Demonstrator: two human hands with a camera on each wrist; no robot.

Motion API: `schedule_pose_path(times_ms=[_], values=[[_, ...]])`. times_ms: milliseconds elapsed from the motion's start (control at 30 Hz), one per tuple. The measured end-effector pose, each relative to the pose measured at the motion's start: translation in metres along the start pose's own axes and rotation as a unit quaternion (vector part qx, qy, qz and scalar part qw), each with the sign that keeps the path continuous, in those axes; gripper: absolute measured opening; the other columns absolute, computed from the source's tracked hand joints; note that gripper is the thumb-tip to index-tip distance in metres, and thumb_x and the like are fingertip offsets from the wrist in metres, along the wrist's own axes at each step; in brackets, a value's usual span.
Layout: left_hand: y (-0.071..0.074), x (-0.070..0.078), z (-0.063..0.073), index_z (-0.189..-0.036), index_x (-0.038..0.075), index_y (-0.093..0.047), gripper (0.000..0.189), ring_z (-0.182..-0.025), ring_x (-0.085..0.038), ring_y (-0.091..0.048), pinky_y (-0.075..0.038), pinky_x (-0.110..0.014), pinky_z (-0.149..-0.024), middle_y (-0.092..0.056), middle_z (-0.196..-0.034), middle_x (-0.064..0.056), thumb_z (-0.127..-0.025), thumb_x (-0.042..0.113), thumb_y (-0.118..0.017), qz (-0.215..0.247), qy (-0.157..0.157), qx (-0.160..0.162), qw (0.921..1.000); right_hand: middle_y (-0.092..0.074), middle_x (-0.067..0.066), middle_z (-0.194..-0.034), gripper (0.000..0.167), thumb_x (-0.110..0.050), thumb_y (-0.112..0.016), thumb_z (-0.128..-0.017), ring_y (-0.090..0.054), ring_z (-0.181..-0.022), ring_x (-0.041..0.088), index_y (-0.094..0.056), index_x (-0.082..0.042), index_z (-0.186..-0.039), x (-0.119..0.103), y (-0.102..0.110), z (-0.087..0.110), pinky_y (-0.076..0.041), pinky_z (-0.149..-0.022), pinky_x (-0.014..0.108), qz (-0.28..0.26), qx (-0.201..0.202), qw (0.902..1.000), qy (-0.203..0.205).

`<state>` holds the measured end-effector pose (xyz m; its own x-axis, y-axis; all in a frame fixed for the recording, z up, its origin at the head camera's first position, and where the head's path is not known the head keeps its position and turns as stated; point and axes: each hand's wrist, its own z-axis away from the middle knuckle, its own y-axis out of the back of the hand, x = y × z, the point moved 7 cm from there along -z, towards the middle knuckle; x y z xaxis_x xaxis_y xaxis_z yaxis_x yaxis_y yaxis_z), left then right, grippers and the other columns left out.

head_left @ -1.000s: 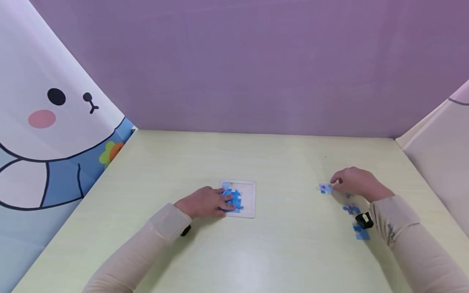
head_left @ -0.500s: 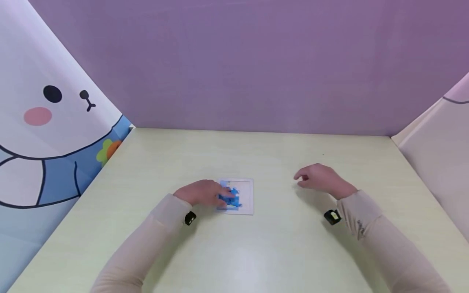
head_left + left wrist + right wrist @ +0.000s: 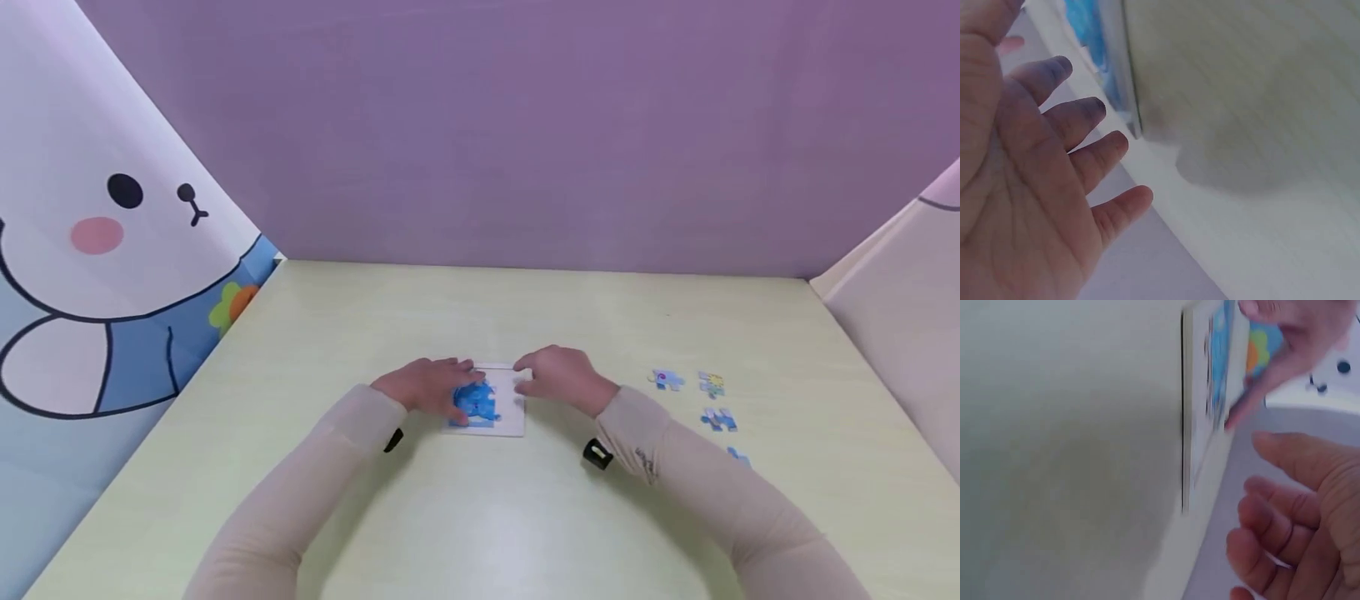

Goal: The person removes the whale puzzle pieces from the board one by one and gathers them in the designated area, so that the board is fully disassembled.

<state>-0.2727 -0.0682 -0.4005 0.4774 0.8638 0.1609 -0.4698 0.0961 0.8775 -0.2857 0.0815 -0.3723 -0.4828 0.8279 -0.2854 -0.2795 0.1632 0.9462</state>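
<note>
A square white-framed jigsaw puzzle board (image 3: 511, 425) lies on the table, with joined blue pieces (image 3: 475, 402) filling its left part. My left hand (image 3: 432, 386) reaches over the board's left side, fingers spread above the blue pieces. In the left wrist view its palm (image 3: 1029, 169) shows bare, with separated fingers. At the board's right edge is my right hand (image 3: 564, 377), thumb and index apart near the frame. The right wrist view shows nothing between these loosely bent fingers (image 3: 1266, 519). The right side of the board shows its pale bare base.
Several loose jigsaw pieces lie to the right: an elephant-patterned one (image 3: 666, 380), a yellow-and-blue one (image 3: 712, 384), a blue one (image 3: 720, 419) and another (image 3: 738, 456) partly behind the right sleeve. A purple backdrop (image 3: 525, 150) rises behind the table (image 3: 375, 308).
My right hand has moved left from the loose pieces to the board's right edge, uncovering those pieces. The left hand stays at the board, its fingers slightly shifted.
</note>
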Motion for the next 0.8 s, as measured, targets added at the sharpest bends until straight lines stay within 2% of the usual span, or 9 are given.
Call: schedule_pose_path(times_ms=[100,233,300,367,500,600,800], values=[[-0.002,0.002,-0.001,-0.151,0.024,-0.033,0.076,-0.143,-0.026,-0.023,-0.027,-0.054,-0.108,-0.027,-0.156,-0.003,-0.086,0.048,-0.065,-0.030,-0.011,-0.004,0.9995,-0.065,0.005,-0.122,0.041,-0.034,-0.070,-0.087,-0.060,-0.112,0.025,-0.067,-0.012,-0.122,-0.011,-0.010,-0.009,-0.051,-0.083,0.043,0.004,-0.030,0.9993,-0.023],[-0.003,0.002,-0.001,-0.151,0.024,-0.032,0.078,-0.143,-0.024,-0.024,-0.030,-0.053,-0.107,-0.026,-0.157,-0.001,-0.085,0.050,-0.065,-0.062,-0.012,-0.006,0.9980,-0.064,0.004,-0.125,0.047,-0.037,-0.072,-0.084,-0.058,-0.115,0.024,-0.066,-0.013,-0.124,-0.022,-0.020,-0.018,-0.050,-0.083,0.045,0.012,-0.057,0.9974,-0.043],[-0.004,0.000,0.001,-0.151,0.024,-0.031,0.080,-0.143,-0.024,-0.024,-0.031,-0.052,-0.107,-0.025,-0.157,0.000,-0.085,0.052,-0.065,-0.070,-0.004,-0.008,0.9975,-0.067,0.003,-0.119,0.045,-0.036,-0.073,-0.083,-0.061,-0.107,0.022,-0.067,-0.013,-0.122,-0.028,-0.022,-0.021,-0.051,-0.078,0.044,0.021,-0.060,0.9971,-0.042],[-0.005,0.000,0.001,-0.152,0.023,-0.030,0.082,-0.143,-0.024,-0.023,-0.031,-0.051,-0.107,-0.023,-0.158,0.001,-0.084,0.053,-0.065,-0.075,0.000,-0.012,0.9971,-0.069,0.000,-0.104,0.041,-0.035,-0.072,-0.083,-0.062,-0.094,0.018,-0.069,-0.014,-0.117,-0.032,-0.024,-0.023,-0.050,-0.071,0.040,0.032,-0.061,0.9968,-0.040],[-0.005,0.000,0.001,-0.152,0.022,-0.028,0.086,-0.143,-0.024,-0.023,-0.030,-0.050,-0.108,-0.022,-0.158,0.000,-0.083,0.054,-0.067,-0.079,0.004,-0.014,0.9968,-0.056,-0.004,-0.071,0.022,-0.032,-0.072,-0.083,-0.053,-0.068,0.014,-0.070,-0.013,-0.093,-0.036,-0.028,-0.025,-0.043,-0.056,0.032,0.048,-0.065,0.9961,-0.034],[-0.005,0.000,0.001,-0.152,0.021,-0.028,0.086,-0.143,-0.024,-0.023,-0.031,-0.050,-0.108,-0.022,-0.158,0.000,-0.083,0.055,-0.067,-0.084,0.002,-0.014,0.9964,-0.052,-0.005,-0.066,0.019,-0.033,-0.073,-0.083,-0.050,-0.064,0.013,-0.067,-0.015,-0.085,-0.037,-0.030,-0.026,-0.039,-0.054,0.030,0.049,-0.067,0.9960,-0.033],[-0.005,0.000,0.001,-0.152,0.021,-0.029,0.086,-0.143,-0.024,-0.024,-0.032,-0.050,-0.107,-0.023,-0.158,0.000,-0.083,0.055,-0.066,-0.090,-0.003,-0.014,0.9958,-0.057,-0.005,-0.073,0.023,-0.031,-0.073,-0.083,-0.052,-0.068,0.014,-0.070,-0.015,-0.099,-0.037,-0.032,-0.029,-0.040,-0.056,0.031,0.042,-0.071,0.9962,-0.028]])
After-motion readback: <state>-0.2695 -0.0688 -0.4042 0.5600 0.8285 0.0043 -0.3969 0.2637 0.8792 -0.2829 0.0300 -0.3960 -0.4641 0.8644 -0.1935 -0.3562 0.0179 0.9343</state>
